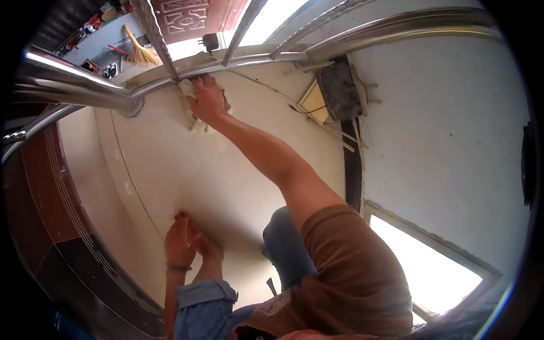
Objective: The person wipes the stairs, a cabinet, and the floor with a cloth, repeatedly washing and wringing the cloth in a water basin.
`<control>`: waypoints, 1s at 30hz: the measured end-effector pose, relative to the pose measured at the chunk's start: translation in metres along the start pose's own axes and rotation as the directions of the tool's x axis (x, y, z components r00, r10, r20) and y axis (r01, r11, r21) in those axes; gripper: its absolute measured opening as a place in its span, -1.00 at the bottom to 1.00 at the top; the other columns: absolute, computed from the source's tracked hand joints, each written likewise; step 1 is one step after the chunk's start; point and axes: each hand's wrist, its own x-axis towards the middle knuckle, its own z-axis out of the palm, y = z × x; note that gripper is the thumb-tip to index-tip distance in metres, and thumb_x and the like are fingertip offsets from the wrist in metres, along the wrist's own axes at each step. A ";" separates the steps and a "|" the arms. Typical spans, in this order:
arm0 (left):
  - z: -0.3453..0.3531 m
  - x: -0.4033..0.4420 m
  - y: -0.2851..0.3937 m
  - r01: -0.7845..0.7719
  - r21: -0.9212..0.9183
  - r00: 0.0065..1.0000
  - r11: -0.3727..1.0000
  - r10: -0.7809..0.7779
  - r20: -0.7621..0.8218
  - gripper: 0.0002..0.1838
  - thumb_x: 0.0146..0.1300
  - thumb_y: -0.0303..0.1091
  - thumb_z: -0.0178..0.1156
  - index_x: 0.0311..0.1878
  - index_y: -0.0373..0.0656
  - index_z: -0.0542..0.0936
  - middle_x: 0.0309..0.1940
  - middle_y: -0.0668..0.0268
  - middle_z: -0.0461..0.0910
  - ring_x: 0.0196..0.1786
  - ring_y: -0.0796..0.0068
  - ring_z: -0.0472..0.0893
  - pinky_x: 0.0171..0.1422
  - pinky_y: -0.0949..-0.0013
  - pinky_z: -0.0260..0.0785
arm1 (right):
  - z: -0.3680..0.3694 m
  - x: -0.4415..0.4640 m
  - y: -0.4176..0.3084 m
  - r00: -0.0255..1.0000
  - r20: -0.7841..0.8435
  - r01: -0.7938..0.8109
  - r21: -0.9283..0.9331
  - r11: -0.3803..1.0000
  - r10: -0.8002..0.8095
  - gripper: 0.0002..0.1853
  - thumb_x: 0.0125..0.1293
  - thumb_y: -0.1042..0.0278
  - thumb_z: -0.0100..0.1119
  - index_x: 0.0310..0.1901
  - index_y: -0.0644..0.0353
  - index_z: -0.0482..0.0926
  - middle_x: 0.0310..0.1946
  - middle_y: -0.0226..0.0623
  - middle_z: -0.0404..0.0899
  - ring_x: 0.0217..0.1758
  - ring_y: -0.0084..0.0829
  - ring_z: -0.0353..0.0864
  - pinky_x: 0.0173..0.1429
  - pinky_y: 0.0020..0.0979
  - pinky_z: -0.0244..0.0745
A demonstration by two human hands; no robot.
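My right hand (208,101) is pressed down on a pale, crumpled cloth (198,124) at the far edge of the cream floor (170,164), right by the base of the metal railing (249,60). The cloth bunches under and around the fingers. Lower down, my left hand (180,245) rests beside my bare foot (208,249), with a band (178,267) on its wrist. Its thumb stands apart and its fingers point forward; nothing shows in it. Whether its fingertips touch the floor or the foot is hard to make out.
A dark, dusty box (341,90) with wires hangs at the white wall (436,113) on the right. Dark stair tiles (73,255) drop away at left. Beyond the railing are a straw broom (140,52) and a red door (190,17). A bright opening (422,263) lies low right.
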 end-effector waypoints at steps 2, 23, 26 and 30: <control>0.004 0.004 0.006 0.002 -0.043 1.000 0.999 -0.002 0.015 -0.39 0.22 -0.16 0.32 0.27 -0.26 0.45 0.16 0.00 0.55 0.18 -0.07 0.55 0.24 0.02 0.41 | -0.008 -0.014 -0.005 0.994 -0.096 0.060 0.056 0.997 -0.054 -0.36 0.03 0.45 0.33 0.24 0.20 0.47 0.23 -0.02 0.42 0.26 0.07 0.42 0.29 -0.10 0.42; 0.009 0.010 0.018 0.015 0.013 0.992 1.000 -0.017 0.123 -0.39 0.16 -0.16 0.36 0.24 -0.21 0.46 0.09 -0.02 0.57 0.25 -0.16 0.50 0.24 -0.03 0.42 | -0.014 -0.019 -0.030 0.977 0.171 0.107 0.142 0.984 -0.131 -0.42 0.01 0.42 0.39 0.15 0.14 0.50 0.25 -0.11 0.36 0.28 0.02 0.39 0.24 -0.09 0.47; 0.005 0.006 0.018 0.011 -0.038 0.993 0.999 -0.006 0.122 -0.40 0.16 -0.17 0.36 0.24 -0.20 0.47 0.10 -0.04 0.57 0.27 -0.18 0.48 0.26 -0.04 0.41 | -0.042 -0.050 -0.028 0.995 -0.045 0.094 0.235 0.968 -0.086 -0.43 0.03 0.41 0.37 0.15 0.15 0.48 0.25 -0.05 0.35 0.28 0.07 0.38 0.26 -0.08 0.45; -0.001 0.007 0.027 0.031 -0.016 0.998 0.999 -0.030 0.061 -0.43 0.18 -0.17 0.34 0.22 -0.21 0.49 0.08 -0.01 0.59 0.22 -0.10 0.52 0.23 -0.03 0.42 | -0.102 -0.128 0.051 0.987 -0.111 -0.124 -0.042 0.991 0.119 -0.23 0.06 0.30 0.37 0.34 0.25 0.32 0.42 0.00 0.12 0.49 0.02 0.17 0.45 -0.08 0.32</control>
